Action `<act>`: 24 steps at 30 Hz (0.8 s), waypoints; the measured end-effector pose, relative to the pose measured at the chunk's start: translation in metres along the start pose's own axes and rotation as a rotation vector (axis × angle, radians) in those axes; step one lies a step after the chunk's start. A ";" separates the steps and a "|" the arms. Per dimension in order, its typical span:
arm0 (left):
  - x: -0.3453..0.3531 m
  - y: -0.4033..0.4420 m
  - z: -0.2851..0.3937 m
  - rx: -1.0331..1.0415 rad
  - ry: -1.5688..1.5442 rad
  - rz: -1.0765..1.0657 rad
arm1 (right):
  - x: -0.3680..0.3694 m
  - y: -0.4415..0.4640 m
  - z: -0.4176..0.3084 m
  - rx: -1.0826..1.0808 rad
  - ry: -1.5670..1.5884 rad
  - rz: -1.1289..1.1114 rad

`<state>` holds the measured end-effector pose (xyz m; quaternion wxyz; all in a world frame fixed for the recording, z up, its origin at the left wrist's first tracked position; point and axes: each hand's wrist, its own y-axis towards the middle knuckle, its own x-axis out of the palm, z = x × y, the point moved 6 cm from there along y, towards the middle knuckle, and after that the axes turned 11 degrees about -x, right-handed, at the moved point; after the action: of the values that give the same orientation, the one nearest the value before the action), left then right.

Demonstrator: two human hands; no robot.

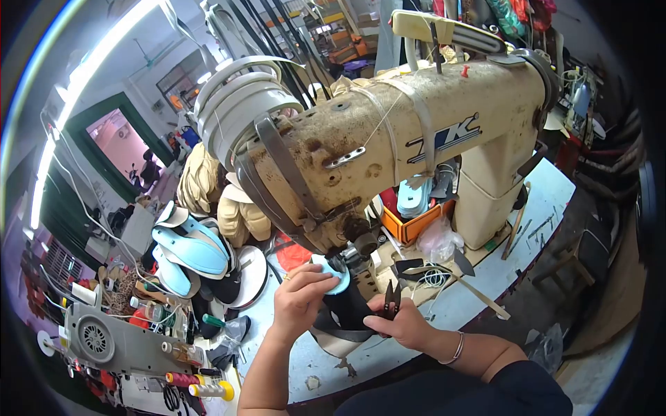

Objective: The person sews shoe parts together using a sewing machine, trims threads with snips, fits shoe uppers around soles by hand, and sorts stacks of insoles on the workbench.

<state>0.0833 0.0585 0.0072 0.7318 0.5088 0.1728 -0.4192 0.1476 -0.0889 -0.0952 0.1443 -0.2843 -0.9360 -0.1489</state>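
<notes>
A beige post-type sewing machine (374, 132) with a worn, stained arm stands in front of me. Under its needle area sits a light blue insole (337, 283) joined to black shoe material (350, 306). My left hand (300, 299) is closed on the insole's near left edge, its fingers lying over the blue surface. A pair of dark thread snips (392, 299) points upward out of my right hand (402, 324), which is closed around them. That hand is beside the black material's right edge; whether it also grips the material is hidden.
Light blue and black shoe pieces (198, 251) are stacked at left, near bundled beige pieces (243, 218). Thread spools (211, 390) lie at lower left by a grey machine (94, 336). An orange bin (416, 220) and a clear plastic bag (442, 239) stand behind the post.
</notes>
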 end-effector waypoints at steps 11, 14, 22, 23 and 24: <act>-0.003 0.001 0.019 0.146 0.156 -0.025 | 0.003 -0.001 -0.004 -0.129 -0.161 0.035; -0.004 0.002 0.016 0.113 0.098 -0.047 | 0.003 -0.001 -0.005 -0.064 -0.134 0.059; -0.005 0.005 0.015 0.112 0.154 -0.037 | 0.006 0.011 -0.008 -0.015 -0.098 0.120; -0.004 0.006 0.016 0.126 0.182 -0.021 | 0.006 0.014 -0.010 -0.005 -0.091 0.102; -0.005 0.006 0.018 0.130 0.181 -0.022 | 0.007 0.016 -0.010 0.005 -0.084 0.083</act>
<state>0.0825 0.0457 0.0214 0.6741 0.5891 0.2159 -0.3898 0.1534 -0.0764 -0.0810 0.1118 -0.3285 -0.9290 -0.1284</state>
